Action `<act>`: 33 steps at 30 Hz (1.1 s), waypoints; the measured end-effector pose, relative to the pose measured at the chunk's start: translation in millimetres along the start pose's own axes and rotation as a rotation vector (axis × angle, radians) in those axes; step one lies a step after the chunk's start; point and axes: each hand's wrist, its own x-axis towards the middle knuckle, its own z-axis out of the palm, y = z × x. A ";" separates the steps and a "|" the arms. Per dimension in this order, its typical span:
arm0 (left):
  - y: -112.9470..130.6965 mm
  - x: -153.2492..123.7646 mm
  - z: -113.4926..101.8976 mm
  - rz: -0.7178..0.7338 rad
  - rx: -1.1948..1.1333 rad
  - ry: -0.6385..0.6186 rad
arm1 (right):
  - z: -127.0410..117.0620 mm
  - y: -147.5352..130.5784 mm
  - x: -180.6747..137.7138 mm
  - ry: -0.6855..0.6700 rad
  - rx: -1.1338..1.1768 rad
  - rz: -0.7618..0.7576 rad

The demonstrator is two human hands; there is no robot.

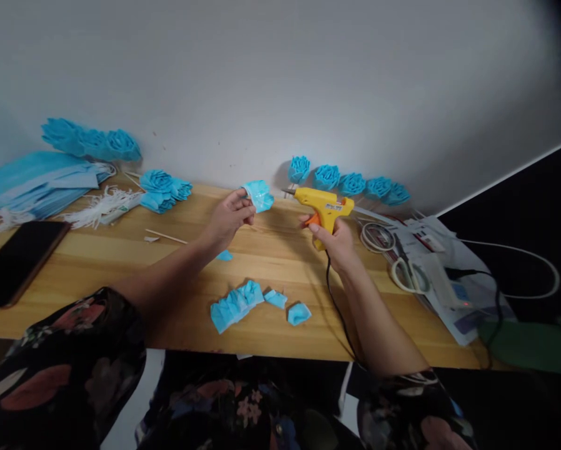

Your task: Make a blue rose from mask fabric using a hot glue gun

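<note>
Glue gun [326, 206]: your right hand [337, 240] gripped it, long axis crosswise!
Blue piece [260, 196]: your left hand [230, 217] pinched it, left of the gun!
Nozzle [288, 191]: pointed left towards that piece, near but apart!

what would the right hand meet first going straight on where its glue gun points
Probably the blue piece in the left hand: the nozzle of the yellow glue gun in the right hand points toward it, with a gap between them. Depth is unclear, so the nozzle might pass in front or behind.
</note>
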 end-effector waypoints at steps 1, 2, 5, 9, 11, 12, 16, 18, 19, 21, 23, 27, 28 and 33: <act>-3.1 -0.6 -2.2 -0.002 -0.012 0.013 | 1.2 5.1 -0.8 -0.014 0.005 0.015; -6.4 -2.0 -4.4 -0.006 -0.022 0.022 | 2.3 10.2 -2.3 -0.027 0.000 0.034; -14.4 -8.7 -9.0 -0.025 -0.018 0.033 | 5.2 22.7 -8.8 -0.051 -0.047 0.090; -15.6 -13.6 -10.4 -0.029 -0.049 0.035 | 10.6 28.3 -17.0 -0.057 -0.044 0.120; -14.1 -13.4 -10.5 -0.023 -0.065 0.036 | 13.0 27.4 -19.8 -0.066 -0.040 0.133; -13.6 -13.0 -10.5 -0.025 -0.063 0.037 | 13.8 26.4 -20.9 -0.074 -0.045 0.136; -15.6 -12.2 -11.0 -0.030 -0.036 0.048 | 14.5 22.7 -24.1 -0.077 -0.086 0.092; -17.7 -12.6 -11.0 -0.023 -0.034 0.043 | 13.9 22.5 -25.7 -0.064 -0.151 0.052; -18.5 -13.0 -10.9 -0.021 -0.035 0.034 | 13.5 22.7 -26.5 -0.056 -0.195 0.031; -19.4 -13.5 -10.7 -0.018 -0.032 0.012 | 13.1 23.0 -28.1 -0.050 -0.276 -0.016; -19.8 -13.6 -10.5 -0.013 -0.025 -0.002 | 13.3 22.6 -29.2 -0.060 -0.325 -0.055; -20.8 -12.4 -10.7 -0.001 -0.019 -0.004 | 15.4 19.7 -29.6 -0.079 -0.375 -0.065; -21.0 -12.2 -10.8 -0.002 -0.020 -0.003 | 16.0 19.2 -29.4 -0.078 -0.384 -0.064; -19.7 -13.4 -10.1 -0.019 -0.019 -0.003 | 16.9 19.5 -28.6 -0.073 -0.402 -0.070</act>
